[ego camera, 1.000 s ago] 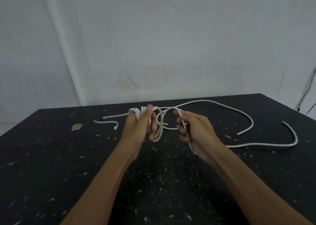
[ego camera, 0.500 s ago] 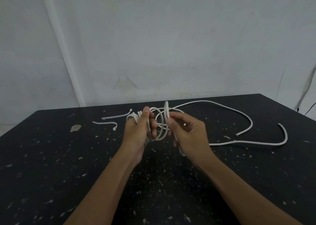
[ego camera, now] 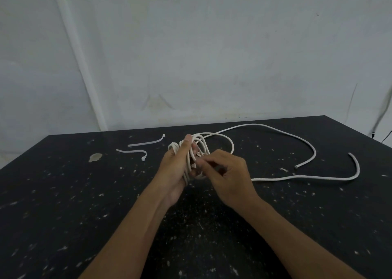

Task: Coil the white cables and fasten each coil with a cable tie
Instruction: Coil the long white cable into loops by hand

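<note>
- Black speckled table (ego camera: 63,204): far edge meets the wall, wide bare surface near the person.
- White cable (ego camera: 305,145): loose length trails right, short of the right edge.
- Left hand (ego camera: 178,168) grips the coil (ego camera: 199,142) mid-table.
- Right hand (ego camera: 229,176) pinches a loop.
- Two cable ties (ego camera: 146,143) lie left, apart.

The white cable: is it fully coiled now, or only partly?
Only partly. The left hand grips several loops of the white cable, but a long loose length lies spread on the black table.
</note>
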Demonstrator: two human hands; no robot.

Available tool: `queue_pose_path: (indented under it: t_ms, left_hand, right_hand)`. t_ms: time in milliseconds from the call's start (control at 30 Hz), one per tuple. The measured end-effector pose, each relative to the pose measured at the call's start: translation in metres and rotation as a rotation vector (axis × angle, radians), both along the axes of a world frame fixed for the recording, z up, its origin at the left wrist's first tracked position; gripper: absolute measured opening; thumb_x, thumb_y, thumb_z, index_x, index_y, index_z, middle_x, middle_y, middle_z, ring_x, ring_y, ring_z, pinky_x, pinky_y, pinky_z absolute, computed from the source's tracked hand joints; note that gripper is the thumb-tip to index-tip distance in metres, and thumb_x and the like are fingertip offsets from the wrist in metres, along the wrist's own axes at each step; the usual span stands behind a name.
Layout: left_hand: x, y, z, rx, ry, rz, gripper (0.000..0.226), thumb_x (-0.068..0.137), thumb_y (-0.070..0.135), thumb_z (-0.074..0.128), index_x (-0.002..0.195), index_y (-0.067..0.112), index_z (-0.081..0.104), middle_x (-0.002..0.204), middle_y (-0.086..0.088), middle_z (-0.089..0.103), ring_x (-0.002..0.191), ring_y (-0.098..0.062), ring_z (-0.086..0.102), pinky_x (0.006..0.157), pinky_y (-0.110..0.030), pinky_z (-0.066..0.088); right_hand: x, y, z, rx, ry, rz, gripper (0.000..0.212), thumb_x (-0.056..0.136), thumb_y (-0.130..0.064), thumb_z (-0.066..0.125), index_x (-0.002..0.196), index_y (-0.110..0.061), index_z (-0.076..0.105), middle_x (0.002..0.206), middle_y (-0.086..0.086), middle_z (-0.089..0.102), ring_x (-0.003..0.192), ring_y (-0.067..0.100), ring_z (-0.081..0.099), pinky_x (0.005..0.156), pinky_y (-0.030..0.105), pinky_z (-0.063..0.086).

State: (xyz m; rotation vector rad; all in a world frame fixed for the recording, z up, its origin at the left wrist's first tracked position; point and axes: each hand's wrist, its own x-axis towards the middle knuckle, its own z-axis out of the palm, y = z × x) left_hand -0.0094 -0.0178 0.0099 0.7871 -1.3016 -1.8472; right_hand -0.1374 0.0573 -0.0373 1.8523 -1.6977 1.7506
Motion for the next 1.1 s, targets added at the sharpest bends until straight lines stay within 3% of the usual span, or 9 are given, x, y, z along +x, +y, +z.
queue_pose_path:
  t_ms: [133,267,367,467,600,700,900,1000,1100]
  left_hand:
    - [0.002,-0.002,0.002,0.050,0.149,-0.107,0.038,0.104,0.042,0.053,0.076,0.016,0.061,0.073,-0.004,0.067,0.070,-0.017,0.067,0.068,-0.031,0.058]
    - [0.001,0.004,0.003,0.007,0.149,-0.233,0.040,0.103,0.045,0.050,0.074,0.019,0.055,0.050,0.004,0.042,0.044,-0.010,0.046,0.053,-0.024,0.048]
    - [0.003,0.007,0.005,0.083,0.260,-0.358,0.039,0.099,0.048,0.050,0.075,0.017,0.054,0.042,0.008,0.033,0.034,-0.005,0.036,0.051,-0.023,0.049]
    - [0.008,0.006,0.005,0.168,0.320,-0.504,0.046,0.093,0.057,0.055,0.069,0.018,0.054,0.036,0.010,0.033,0.029,-0.003,0.036,0.047,-0.022,0.049]
    - [0.011,0.000,0.001,0.202,0.338,-0.560,0.052,0.085,0.065,0.056,0.060,0.019,0.051,0.035,0.010,0.037,0.031,-0.005,0.040,0.051,-0.023,0.051]
    - [0.007,-0.001,0.004,0.190,0.246,-0.432,0.057,0.085,0.071,0.051,0.061,0.019,0.052,0.039,0.010,0.034,0.034,-0.005,0.036,0.055,-0.023,0.047]
    - [-0.002,0.003,0.009,0.259,0.148,-0.125,0.062,0.087,0.074,0.054,0.064,0.017,0.057,0.045,0.009,0.038,0.034,-0.004,0.033,0.041,-0.019,0.041]
    - [0.001,0.001,0.009,0.286,0.117,-0.075,0.064,0.090,0.073,0.051,0.064,0.015,0.059,0.044,0.008,0.042,0.033,-0.004,0.037,0.039,-0.018,0.040]
    - [0.004,-0.002,0.007,0.310,0.093,-0.127,0.067,0.089,0.076,0.050,0.059,0.017,0.051,0.038,0.007,0.034,0.030,-0.007,0.034,0.039,-0.020,0.039]
  right_hand:
    - [-0.003,-0.003,0.000,0.025,-0.174,-0.217,0.026,0.099,-0.028,0.071,0.123,-0.034,0.063,0.122,-0.012,0.056,0.113,0.001,0.059,0.091,0.025,0.053]
    - [-0.004,-0.002,0.005,0.332,-0.560,0.048,0.069,0.100,-0.046,0.066,0.159,-0.035,0.033,0.150,-0.009,0.048,0.138,0.006,0.050,0.119,0.038,0.042]
    - [-0.003,-0.003,0.010,0.441,-0.766,0.263,0.081,0.093,-0.061,0.071,0.160,-0.030,0.037,0.148,-0.001,0.062,0.129,0.013,0.064,0.115,0.046,0.047]
    - [-0.005,0.002,0.014,0.416,-0.931,0.551,0.051,0.098,-0.038,0.068,0.139,-0.006,0.063,0.122,0.019,0.074,0.106,0.027,0.073,0.088,0.039,0.062]
    - [0.001,0.004,0.017,0.274,-0.890,0.480,0.041,0.089,-0.035,0.073,0.112,0.000,0.074,0.075,0.006,0.067,0.063,0.016,0.059,0.061,0.028,0.053]
    - [0.004,0.000,0.016,0.200,-0.872,0.373,0.041,0.086,-0.037,0.074,0.105,-0.001,0.076,0.063,0.002,0.057,0.056,0.015,0.051,0.055,0.028,0.050]
    - [0.011,0.000,0.016,0.169,-1.088,0.530,0.039,0.094,-0.035,0.065,0.110,0.000,0.072,0.071,-0.001,0.051,0.059,0.009,0.047,0.068,0.032,0.051]
    - [0.013,0.001,0.015,0.216,-0.953,0.529,0.024,0.106,-0.021,0.056,0.122,-0.013,0.073,0.078,0.000,0.058,0.065,0.012,0.047,0.065,0.028,0.051]
    - [0.014,0.003,0.014,0.225,-0.738,0.417,0.047,0.107,-0.015,0.057,0.151,-0.032,0.051,0.092,0.000,0.072,0.074,0.014,0.062,0.072,0.026,0.057]
